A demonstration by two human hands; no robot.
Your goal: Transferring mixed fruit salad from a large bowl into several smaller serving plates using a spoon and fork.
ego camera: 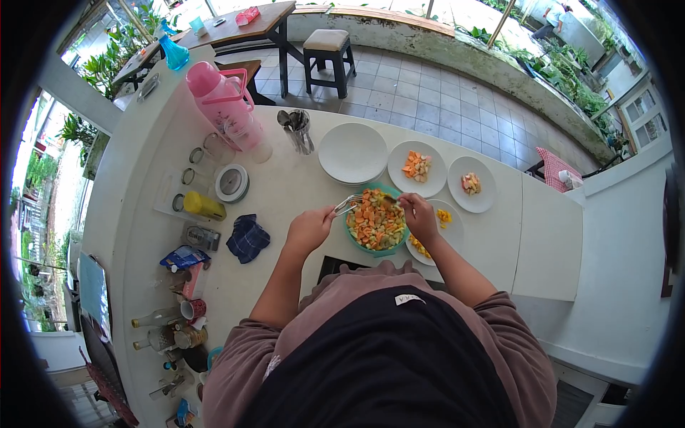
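A teal bowl (350, 235) full of diced orange and pale green pieces (375, 219) sits on the white counter before me. My left hand (309, 231) grips a shiny metal utensil (348, 205), perhaps tongs, whose end reaches over the bowl's left rim. Between the fingers of my right hand (419, 216) is the handle of a spoon (389, 200), its dark bowl over the diced pieces. Partly under my right forearm lies a white plate (452, 230) with yellow diced pieces (443, 216).
Beyond the bowl are stacked white plates (353, 152) and two plates of diced food (417, 166) (471, 183). A glass of cutlery (297, 131), pink vacuum jug (230, 107), yellow-filled jar (204, 206) and folded blue cloth (248, 238) stand or lie leftward. Far off is a person (554, 18).
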